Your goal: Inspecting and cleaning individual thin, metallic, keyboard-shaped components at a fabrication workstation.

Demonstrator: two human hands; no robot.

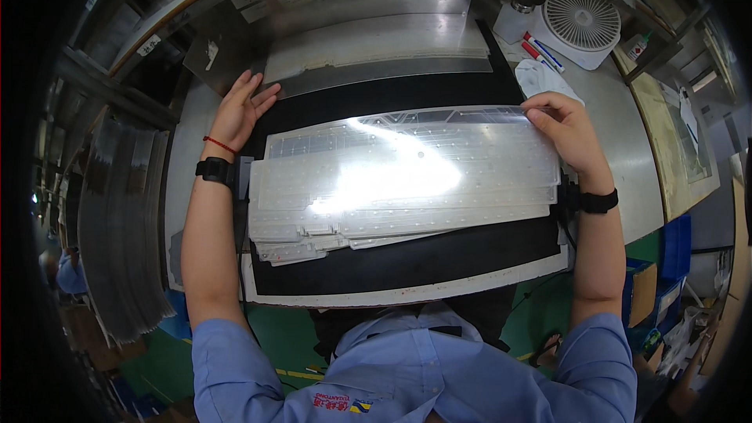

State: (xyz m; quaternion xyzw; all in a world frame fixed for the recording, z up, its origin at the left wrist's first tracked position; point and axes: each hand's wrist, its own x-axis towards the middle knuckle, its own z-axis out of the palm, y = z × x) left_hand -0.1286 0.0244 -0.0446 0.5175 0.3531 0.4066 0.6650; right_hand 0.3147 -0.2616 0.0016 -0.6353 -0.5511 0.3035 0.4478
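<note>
A stack of clear plastic sheets [376, 211] with rows of small dots lies on a black mat [439, 258], its near edges unevenly staggered. My right hand [565, 124] pinches the far right corner of the top sheet between thumb and fingers. Beyond the black strip, a second pile of clear sheets [384, 41] rests against a metal backboard. My left hand [244, 110] is open beside that pile's left end, fingers apart and pointing away from me; nothing is in it. Bright glare hides part of the top sheet's surface.
A white fan [581, 22], a bottle [515, 19], several markers [542, 55] and a crumpled white cloth [546, 80] sit at the far right. Tall stacked sheets [117, 227] stand at the left. Blue bins [672, 254] are low on the right.
</note>
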